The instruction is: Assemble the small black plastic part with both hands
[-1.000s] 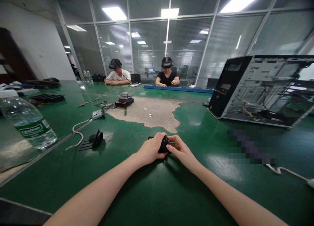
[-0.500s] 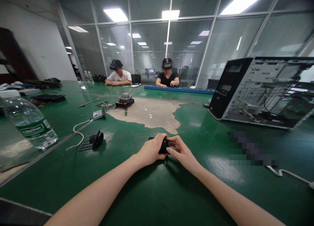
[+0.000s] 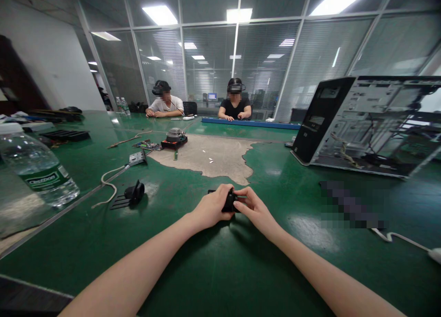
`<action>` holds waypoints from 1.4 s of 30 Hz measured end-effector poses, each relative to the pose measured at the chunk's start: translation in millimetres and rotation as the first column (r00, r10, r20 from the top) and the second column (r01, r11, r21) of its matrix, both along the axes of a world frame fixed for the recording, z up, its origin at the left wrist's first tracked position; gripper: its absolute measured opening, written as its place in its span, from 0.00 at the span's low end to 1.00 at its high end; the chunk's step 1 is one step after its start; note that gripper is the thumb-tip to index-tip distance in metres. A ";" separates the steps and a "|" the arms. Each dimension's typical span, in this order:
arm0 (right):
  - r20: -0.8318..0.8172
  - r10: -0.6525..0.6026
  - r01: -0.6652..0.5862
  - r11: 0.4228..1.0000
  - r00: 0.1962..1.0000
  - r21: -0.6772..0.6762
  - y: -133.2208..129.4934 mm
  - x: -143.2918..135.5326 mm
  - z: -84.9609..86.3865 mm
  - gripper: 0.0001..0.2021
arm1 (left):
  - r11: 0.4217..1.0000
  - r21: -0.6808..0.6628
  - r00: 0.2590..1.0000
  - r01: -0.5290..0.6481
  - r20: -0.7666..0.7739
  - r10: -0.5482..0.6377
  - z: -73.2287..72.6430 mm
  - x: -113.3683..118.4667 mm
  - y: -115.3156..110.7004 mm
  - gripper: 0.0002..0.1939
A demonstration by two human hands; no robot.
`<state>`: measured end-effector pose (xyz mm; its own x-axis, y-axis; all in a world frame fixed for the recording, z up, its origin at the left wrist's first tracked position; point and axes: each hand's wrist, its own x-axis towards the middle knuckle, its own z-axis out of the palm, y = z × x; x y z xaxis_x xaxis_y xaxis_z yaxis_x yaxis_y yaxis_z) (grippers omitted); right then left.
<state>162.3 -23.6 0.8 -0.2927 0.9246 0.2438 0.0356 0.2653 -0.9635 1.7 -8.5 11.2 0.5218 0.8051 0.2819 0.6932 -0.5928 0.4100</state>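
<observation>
Over the green tabletop in front of me, my left hand (image 3: 215, 204) is wrapped round a small black plastic part (image 3: 228, 201). Its fingers curl over the top and the thumb is on the near side. From the right, the thumb and fingertips of my right hand (image 3: 253, 209) pinch the same part's right side. Much of the part is covered by my hands, so its exact kind cannot be made out. To the left lies another black plastic part (image 3: 135, 193), with a rounded piece and several flat prongs.
A water bottle (image 3: 41, 174) stands at the left. An opened computer case (image 3: 324, 124) stands at the right, with a blurred-out dark object and white cable (image 3: 389, 236) in front. A heat sink fan (image 3: 175, 138), metal box (image 3: 137, 157) and two seated people (image 3: 235, 103) are farther back.
The whole view has shifted slightly, with things sitting a little higher in the picture. Both hands keep their grip on the black part; no other clear movement shows.
</observation>
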 end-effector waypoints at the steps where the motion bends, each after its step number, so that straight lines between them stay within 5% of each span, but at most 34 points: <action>1: -0.007 -0.010 0.010 1.000 1.000 -0.005 -0.2 -0.2 -0.1 0.10 | 1.000 0.001 1.000 0.000 0.000 0.000 0.2 0.1 0.0 0.32; 13: 0.090 -0.051 0.051 0.999 0.995 -0.002 3.9 0.9 -1.0 0.15 | 0.999 0.038 1.000 0.028 0.001 -0.029 -2.7 -2.0 2.5 0.32; 19: 0.081 -0.253 0.258 0.965 0.964 -0.057 9.3 16.7 1.5 0.15 | 0.999 0.035 1.000 0.001 -0.007 -0.001 -2.2 -3.8 3.3 0.32; 27: 0.144 -0.072 0.082 0.994 0.987 -0.068 12.4 1.5 -0.1 0.12 | 0.998 0.055 1.000 0.009 -0.002 -0.009 -3.4 -1.0 0.9 0.31; 42: 0.074 -0.062 0.058 0.997 0.995 0.055 5.7 -2.9 -6.8 0.08 | 0.997 0.072 1.000 0.026 -0.004 -0.026 -2.5 -1.8 0.0 0.32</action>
